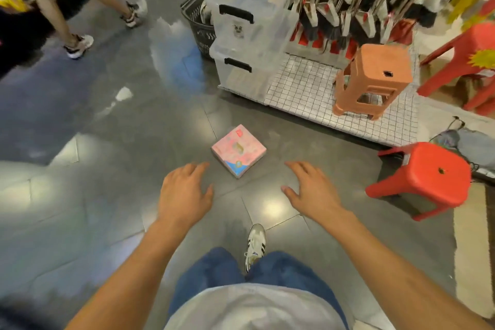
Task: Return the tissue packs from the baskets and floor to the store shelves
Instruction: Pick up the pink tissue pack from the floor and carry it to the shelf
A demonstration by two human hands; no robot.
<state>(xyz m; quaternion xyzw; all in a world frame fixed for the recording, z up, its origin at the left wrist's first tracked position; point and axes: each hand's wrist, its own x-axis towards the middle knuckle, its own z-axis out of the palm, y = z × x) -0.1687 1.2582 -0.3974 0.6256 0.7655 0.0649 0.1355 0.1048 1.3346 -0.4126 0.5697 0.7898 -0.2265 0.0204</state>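
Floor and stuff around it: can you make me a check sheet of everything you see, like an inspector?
Surface: grey tiled floor, shiny with light glare.
Job's things: one pink tissue pack flat on the floor, untouched.
Clutter: red stool at right; orange stool on the white grid platform; clear bins stacked; dark basket behind them, contents unclear.
Grippers: left hand and right hand open, empty, apart from the pack on either side.
Cables: a thin cord by the grey bag, blurry.
Surroundings: hanging goods on a rack; a passer-by's legs at far left.
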